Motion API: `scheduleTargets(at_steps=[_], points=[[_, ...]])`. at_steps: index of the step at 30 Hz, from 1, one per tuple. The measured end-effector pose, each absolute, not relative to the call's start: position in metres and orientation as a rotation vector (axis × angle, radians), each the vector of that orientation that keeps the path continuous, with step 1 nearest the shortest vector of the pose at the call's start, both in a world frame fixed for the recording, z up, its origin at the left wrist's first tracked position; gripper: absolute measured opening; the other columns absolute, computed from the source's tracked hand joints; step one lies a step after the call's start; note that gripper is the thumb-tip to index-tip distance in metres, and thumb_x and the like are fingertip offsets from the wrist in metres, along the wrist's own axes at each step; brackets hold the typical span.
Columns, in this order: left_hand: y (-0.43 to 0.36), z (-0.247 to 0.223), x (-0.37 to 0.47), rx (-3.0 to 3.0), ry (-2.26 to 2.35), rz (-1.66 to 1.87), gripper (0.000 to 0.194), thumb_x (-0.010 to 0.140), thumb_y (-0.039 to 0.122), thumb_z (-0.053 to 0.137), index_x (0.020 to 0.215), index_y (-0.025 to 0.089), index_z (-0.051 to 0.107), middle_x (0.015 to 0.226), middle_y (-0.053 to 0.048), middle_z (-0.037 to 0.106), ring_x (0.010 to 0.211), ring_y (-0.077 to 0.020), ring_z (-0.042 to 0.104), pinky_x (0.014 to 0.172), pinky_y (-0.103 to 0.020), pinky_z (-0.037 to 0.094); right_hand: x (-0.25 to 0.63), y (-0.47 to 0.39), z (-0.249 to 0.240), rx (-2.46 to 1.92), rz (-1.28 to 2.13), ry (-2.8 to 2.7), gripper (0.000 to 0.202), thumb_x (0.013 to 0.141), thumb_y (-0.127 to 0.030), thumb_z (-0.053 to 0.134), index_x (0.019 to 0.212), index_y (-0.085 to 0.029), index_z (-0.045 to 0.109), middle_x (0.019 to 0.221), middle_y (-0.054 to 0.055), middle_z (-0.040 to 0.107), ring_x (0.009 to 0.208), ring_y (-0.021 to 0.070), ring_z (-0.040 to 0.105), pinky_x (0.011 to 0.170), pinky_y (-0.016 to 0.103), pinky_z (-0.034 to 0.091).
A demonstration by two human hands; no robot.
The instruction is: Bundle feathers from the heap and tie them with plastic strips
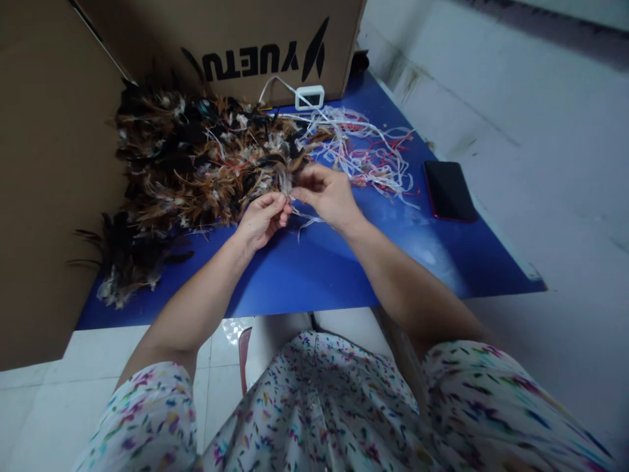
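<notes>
A large pile of brown and black feather bunches (196, 157) covers the left and middle of the blue table. At its right front edge my left hand (265, 216) is closed, thumb and fingers pinching the pale base of a feather bunch (282, 180). Just to the right, my right hand (327, 193) has thumb and forefinger curled close to that same base; whatever lies between its fingertips is too small to make out. Thin white strands (308, 219) hang below the fingertips. Behind my right hand lies a tangle of white and red strips (368, 151).
Cardboard boxes stand at the left (54, 164) and behind the pile (265, 39). A small white device (309, 98) with a cable sits at the back. A dark phone (449, 190) lies on the right of the blue table (314, 275). A separate dark feather bunch (132, 255) is front left.
</notes>
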State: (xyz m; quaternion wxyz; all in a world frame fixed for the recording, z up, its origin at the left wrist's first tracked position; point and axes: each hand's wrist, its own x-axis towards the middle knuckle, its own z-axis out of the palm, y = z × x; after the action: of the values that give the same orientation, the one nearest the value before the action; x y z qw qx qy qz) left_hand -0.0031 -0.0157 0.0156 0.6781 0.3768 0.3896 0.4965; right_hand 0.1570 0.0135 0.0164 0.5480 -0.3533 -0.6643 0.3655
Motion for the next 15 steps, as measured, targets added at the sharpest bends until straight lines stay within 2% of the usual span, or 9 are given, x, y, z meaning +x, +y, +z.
scheduleTargets(at_steps=[3, 8, 11, 15], points=[[-0.014, 0.018, -0.005, 0.837, 0.907, 1.174, 0.023, 0.086, 0.023, 0.075, 0.071, 0.014, 0.059, 0.059, 0.005, 0.061, 0.045, -0.002, 0.052, 0.045, -0.013, 0.041, 0.165, 0.018, 0.016, -0.898, 0.85, -1.584, 0.016, 0.074, -0.024, 0.073, 0.089, -0.018, 0.07, 0.082, 0.0, 0.07, 0.076, 0.0141, 0.062, 0.074, 0.031, 0.052], [-0.008, 0.021, -0.009, 0.788, 0.936, 1.279, 0.019, 0.087, 0.023, 0.074, 0.075, 0.015, 0.062, 0.061, 0.005, 0.061, 0.047, -0.0009, 0.051, 0.047, -0.012, 0.042, 0.179, 0.019, 0.017, -1.196, 0.665, -1.827, 0.007, 0.073, -0.011, 0.071, 0.076, -0.017, 0.073, 0.067, -0.001, 0.066, 0.066, 0.0145, 0.057, 0.073, 0.033, 0.046], [-0.006, 0.021, -0.011, 0.761, 0.944, 1.32, 0.018, 0.084, 0.024, 0.077, 0.076, 0.016, 0.063, 0.061, 0.005, 0.062, 0.047, -0.0012, 0.052, 0.046, -0.012, 0.042, 0.177, 0.015, 0.017, -1.317, 0.607, -1.98, 0.007, 0.076, -0.012, 0.07, 0.074, -0.018, 0.073, 0.068, 0.001, 0.066, 0.066, 0.0149, 0.057, 0.072, 0.032, 0.044], [-0.005, 0.021, -0.011, 0.736, 0.958, 1.336, 0.017, 0.085, 0.023, 0.075, 0.076, 0.016, 0.063, 0.061, 0.005, 0.062, 0.047, -0.0013, 0.052, 0.046, -0.012, 0.043, 0.165, 0.012, 0.011, -1.384, 0.494, -2.072, 0.007, 0.082, -0.015, 0.068, 0.08, -0.018, 0.074, 0.082, 0.005, 0.069, 0.074, 0.0174, 0.06, 0.077, 0.033, 0.046]])
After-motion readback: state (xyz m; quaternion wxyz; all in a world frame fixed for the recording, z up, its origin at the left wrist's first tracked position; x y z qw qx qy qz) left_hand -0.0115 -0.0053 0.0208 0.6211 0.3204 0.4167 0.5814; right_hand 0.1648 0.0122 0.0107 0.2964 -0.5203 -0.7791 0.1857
